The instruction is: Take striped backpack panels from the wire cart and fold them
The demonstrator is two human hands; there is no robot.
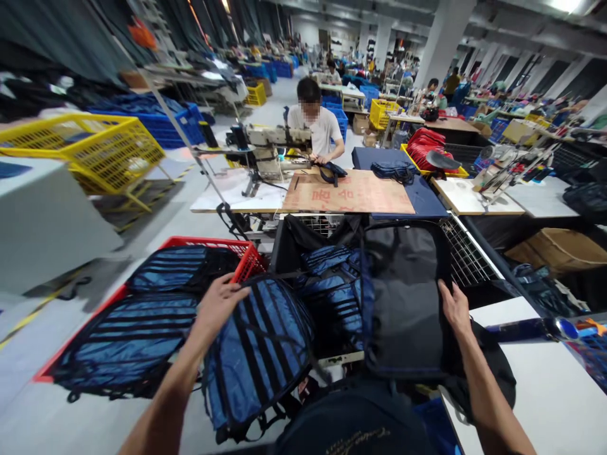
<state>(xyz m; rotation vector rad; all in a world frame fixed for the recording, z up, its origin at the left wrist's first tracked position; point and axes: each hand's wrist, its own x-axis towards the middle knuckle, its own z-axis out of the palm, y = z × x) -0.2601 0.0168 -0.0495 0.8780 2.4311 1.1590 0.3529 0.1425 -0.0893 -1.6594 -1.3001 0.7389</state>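
My left hand (222, 301) is at the upper left edge of a blue backpack piece with black straps (270, 341), its fingers bent over that edge. On the right, my right hand (455, 306) grips the right edge of a black panel (405, 297), which stands upright and joins the blue piece's side of the work. Between them, more blue striped pieces (332, 278) lie in a dark-lined bin. A red basket (251, 262) at the left holds two blue striped backpack pieces (128, 338).
Ahead, a person in a white shirt (327, 126) sits at a sewing machine (270, 148) behind a table with a brown board (351, 193). A white tabletop (554, 379) with a blue tube (526, 330) is at the right. Yellow crates (114, 151) stand far left.
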